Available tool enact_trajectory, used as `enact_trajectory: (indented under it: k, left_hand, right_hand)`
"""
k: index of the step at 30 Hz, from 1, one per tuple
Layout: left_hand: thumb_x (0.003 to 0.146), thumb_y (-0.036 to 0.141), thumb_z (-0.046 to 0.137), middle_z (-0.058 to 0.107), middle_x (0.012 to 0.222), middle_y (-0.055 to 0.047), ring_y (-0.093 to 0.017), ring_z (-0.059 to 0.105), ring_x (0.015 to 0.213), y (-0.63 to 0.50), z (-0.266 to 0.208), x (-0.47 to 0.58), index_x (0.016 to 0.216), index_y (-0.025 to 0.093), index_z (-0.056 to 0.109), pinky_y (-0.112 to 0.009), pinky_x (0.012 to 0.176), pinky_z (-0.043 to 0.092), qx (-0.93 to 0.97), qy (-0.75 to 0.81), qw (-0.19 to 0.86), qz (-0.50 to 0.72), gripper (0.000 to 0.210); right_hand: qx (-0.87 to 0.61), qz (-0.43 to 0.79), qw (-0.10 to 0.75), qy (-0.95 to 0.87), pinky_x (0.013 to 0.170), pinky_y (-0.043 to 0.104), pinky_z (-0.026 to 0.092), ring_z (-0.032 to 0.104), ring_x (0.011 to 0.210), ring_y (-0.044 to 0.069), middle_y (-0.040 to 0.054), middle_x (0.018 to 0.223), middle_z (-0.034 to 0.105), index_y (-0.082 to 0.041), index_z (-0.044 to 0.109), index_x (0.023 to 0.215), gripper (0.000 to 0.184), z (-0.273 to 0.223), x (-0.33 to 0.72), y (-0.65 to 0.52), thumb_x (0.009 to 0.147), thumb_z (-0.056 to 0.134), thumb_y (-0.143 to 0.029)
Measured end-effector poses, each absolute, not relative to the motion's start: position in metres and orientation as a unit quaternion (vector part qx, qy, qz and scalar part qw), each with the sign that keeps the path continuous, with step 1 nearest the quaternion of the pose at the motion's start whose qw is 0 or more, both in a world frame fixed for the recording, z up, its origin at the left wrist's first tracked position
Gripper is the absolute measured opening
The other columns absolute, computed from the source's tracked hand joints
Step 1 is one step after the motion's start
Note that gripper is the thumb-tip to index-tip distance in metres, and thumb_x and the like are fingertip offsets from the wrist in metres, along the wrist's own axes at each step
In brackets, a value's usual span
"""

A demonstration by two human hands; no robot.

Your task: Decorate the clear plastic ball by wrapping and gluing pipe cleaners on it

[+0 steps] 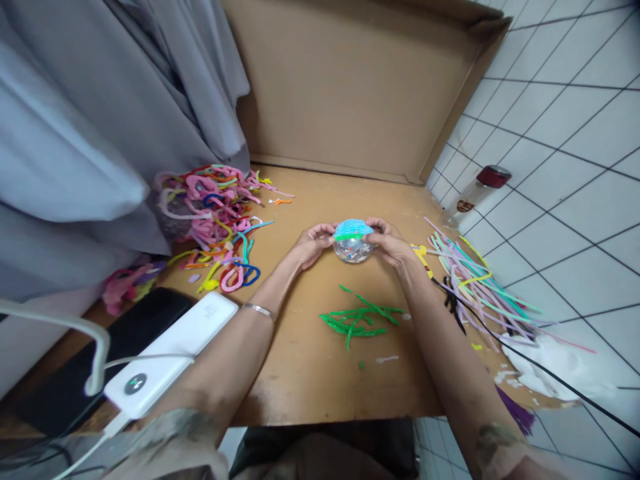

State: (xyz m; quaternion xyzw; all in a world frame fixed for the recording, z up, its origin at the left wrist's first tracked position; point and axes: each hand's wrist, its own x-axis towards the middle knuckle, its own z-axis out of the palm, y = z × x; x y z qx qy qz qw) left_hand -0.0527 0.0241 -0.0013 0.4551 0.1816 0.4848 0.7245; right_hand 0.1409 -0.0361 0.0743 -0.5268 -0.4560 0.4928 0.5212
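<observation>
A clear round ball is between my two hands, over the middle of the table. Light blue strips cover its top, a bright green strip runs around its middle, and small coloured bits show through the clear lower half. My left hand grips the ball's left side with bent fingers. On the opposite side, my right hand holds it, the thumb at the end of the green strip. Nearer to me lies a loose heap of short green pipe cleaners.
Pink and multicoloured pipe cleaners pile up at left, by a grey curtain. A white power bank lies front left. Long pastel pipe cleaners, a yellow-handled tool and a red-capped jar are at right. Cardboard stands behind.
</observation>
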Motion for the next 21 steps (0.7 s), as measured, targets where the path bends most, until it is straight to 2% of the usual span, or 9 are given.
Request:
enact_trajectory:
  k: [6, 13, 17, 21]
  left_hand:
    - [0.052, 0.019, 0.092, 0.07, 0.116, -0.009, -0.024, 0.059, 0.12, 0.0245, -0.0014, -0.0523, 0.077, 0.016, 0.067, -0.043, 0.111, 0.034, 0.459, 0.176, 0.725, 0.482, 0.036]
    - [0.05, 0.021, 0.092, 0.07, 0.11, -0.007, -0.02, 0.062, 0.106, 0.0219, 0.0012, -0.0487, 0.076, 0.015, 0.067, -0.04, 0.106, 0.039, 0.457, 0.172, 0.723, 0.489, 0.037]
    - [0.05, 0.018, 0.091, 0.07, 0.109, -0.007, -0.019, 0.062, 0.104, 0.0205, 0.0013, -0.0482, 0.076, 0.015, 0.067, -0.039, 0.104, 0.039, 0.451, 0.171, 0.723, 0.494, 0.036]
    - [0.05, 0.016, 0.09, 0.07, 0.108, -0.006, -0.018, 0.062, 0.105, 0.0203, 0.0011, -0.0486, 0.076, 0.015, 0.067, -0.039, 0.105, 0.038, 0.449, 0.172, 0.721, 0.498, 0.035]
  right_hand:
    - [-0.512, 0.506, 0.523, -0.457, 0.07, 0.028, 0.046, 0.055, 0.076, 0.014, -0.0049, 0.08, 0.059, -0.024, 0.054, 0.083, 0.048, 0.075, 0.1409, -0.0376, 0.041, 0.078, -0.022]
    - [-0.525, 0.481, 0.53, -0.46, 0.069, 0.027, 0.042, 0.051, 0.073, 0.014, -0.0057, 0.075, 0.055, -0.023, 0.054, 0.079, 0.045, 0.0722, 0.1383, -0.0345, 0.041, 0.077, -0.024]
    - [-0.541, 0.441, 0.545, -0.465, 0.069, 0.029, 0.041, 0.049, 0.076, 0.016, -0.0049, 0.075, 0.053, -0.024, 0.054, 0.077, 0.041, 0.0696, 0.1345, -0.0323, 0.041, 0.073, -0.027]
    - [-0.539, 0.441, 0.546, -0.465, 0.07, 0.029, 0.04, 0.05, 0.077, 0.017, -0.0046, 0.078, 0.054, -0.025, 0.053, 0.081, 0.045, 0.0688, 0.1322, -0.0332, 0.041, 0.073, -0.029]
